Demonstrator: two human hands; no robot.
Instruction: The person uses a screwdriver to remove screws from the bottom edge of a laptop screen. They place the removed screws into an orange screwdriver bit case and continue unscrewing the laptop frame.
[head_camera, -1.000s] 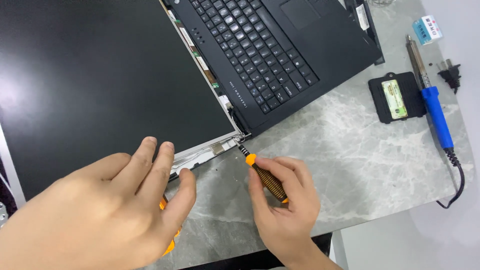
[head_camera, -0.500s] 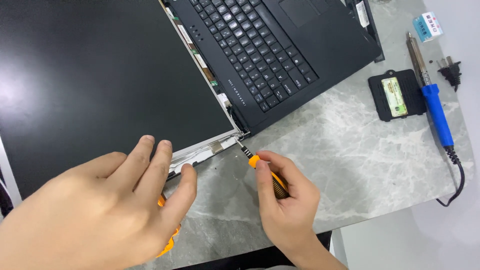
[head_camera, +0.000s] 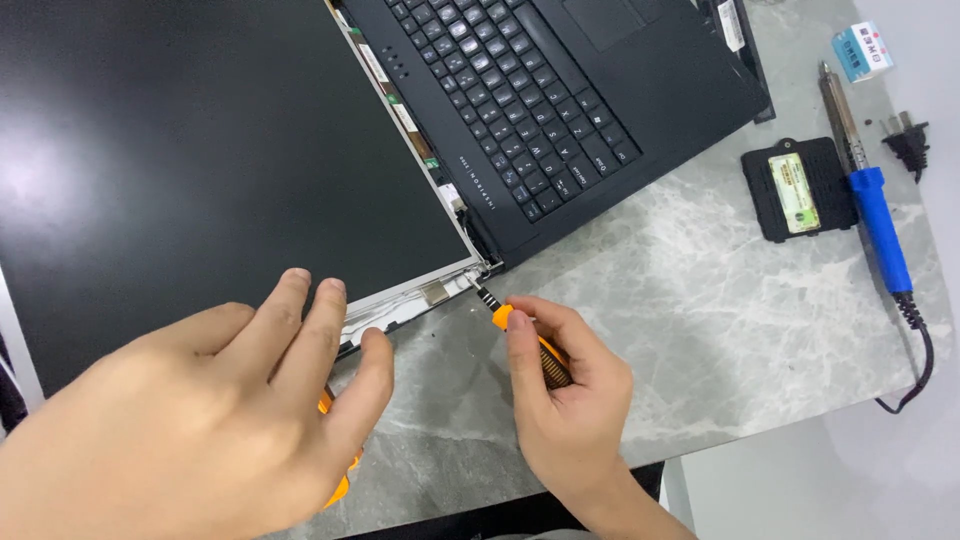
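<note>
Grey marble-look tabletop (head_camera: 720, 330) with an opened-up black laptop (head_camera: 560, 110) on it. Left hand (head_camera: 200, 420) lies flat, fingers spread loosely on the bare screen panel (head_camera: 200, 170), with something orange underneath it. Right hand (head_camera: 570, 390) is curled round an orange-and-black screwdriver (head_camera: 525, 340), tip right at the corner hinge. Farther right sit a black module (head_camera: 795, 190) and a blue-handled soldering iron (head_camera: 865, 180).

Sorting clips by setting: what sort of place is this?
Probably an electronics repair bench: an opened laptop with its bare screen panel, a blue-handled soldering iron, and a screwdriver in the right hand at the hinge.
</note>
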